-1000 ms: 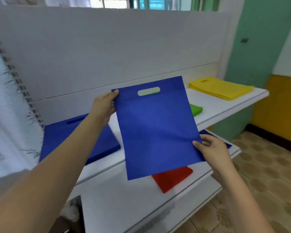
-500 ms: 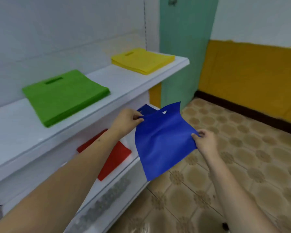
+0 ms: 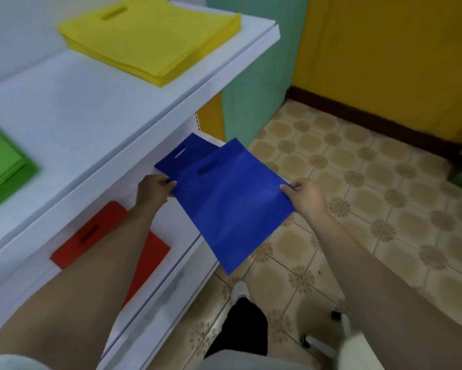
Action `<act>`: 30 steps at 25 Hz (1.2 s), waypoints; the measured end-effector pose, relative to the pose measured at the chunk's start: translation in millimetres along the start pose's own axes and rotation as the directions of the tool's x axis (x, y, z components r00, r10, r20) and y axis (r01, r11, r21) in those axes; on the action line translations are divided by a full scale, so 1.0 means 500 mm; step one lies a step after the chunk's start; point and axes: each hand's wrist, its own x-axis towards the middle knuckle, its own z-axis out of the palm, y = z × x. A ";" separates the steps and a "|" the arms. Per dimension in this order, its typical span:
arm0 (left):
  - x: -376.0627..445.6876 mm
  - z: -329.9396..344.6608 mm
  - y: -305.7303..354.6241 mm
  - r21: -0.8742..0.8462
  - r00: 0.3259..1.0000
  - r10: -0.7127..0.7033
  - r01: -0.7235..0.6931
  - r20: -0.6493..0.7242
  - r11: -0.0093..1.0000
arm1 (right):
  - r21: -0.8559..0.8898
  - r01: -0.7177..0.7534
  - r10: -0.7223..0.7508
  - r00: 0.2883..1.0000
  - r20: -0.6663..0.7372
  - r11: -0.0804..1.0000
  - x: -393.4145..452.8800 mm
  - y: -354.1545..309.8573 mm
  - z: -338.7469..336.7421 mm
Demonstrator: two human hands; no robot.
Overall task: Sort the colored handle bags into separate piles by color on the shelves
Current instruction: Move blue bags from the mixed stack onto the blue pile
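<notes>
I hold a blue handle bag (image 3: pixel 232 206) by two edges in front of the lower shelf. My left hand (image 3: pixel 155 186) pinches its left edge near the handle slot. My right hand (image 3: pixel 306 193) pinches its right edge. Behind it, another blue bag (image 3: pixel 187 153) lies at the right end of the lower shelf (image 3: pixel 181 265). A red bag (image 3: pixel 101 233) lies on the same shelf, partly hidden by my left forearm. On the upper shelf (image 3: pixel 112 108) sit a yellow pile (image 3: pixel 149 33) and a green pile (image 3: pixel 0 164).
The upper shelf's front edge overhangs the lower shelf. A tiled floor (image 3: pixel 358 182) spreads to the right, bounded by a yellow wall (image 3: pixel 384 49) and a teal post (image 3: pixel 253 76). My leg and white shoe (image 3: pixel 239 289) stand below the bag.
My view swung right and down, from the blue pile on the upper shelf to the lower shelf's right end. The held blue bag came down with both hands toward the blue bag there.
</notes>
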 end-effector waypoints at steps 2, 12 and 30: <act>0.076 0.018 -0.015 0.023 0.997 -0.064 0.065 -0.042 0.998 | -0.006 -0.039 0.040 0.992 0.117 0.999 0.093 -0.011 0.018; 0.350 0.157 -0.105 -0.508 0.848 -0.518 0.400 -0.112 0.763 | 0.119 -0.063 0.009 0.915 0.403 0.991 0.489 -0.013 0.216; 0.554 0.242 -0.211 -0.507 0.776 -0.612 0.472 -0.149 0.722 | -0.190 0.355 -0.289 0.908 0.304 0.915 0.681 0.009 0.453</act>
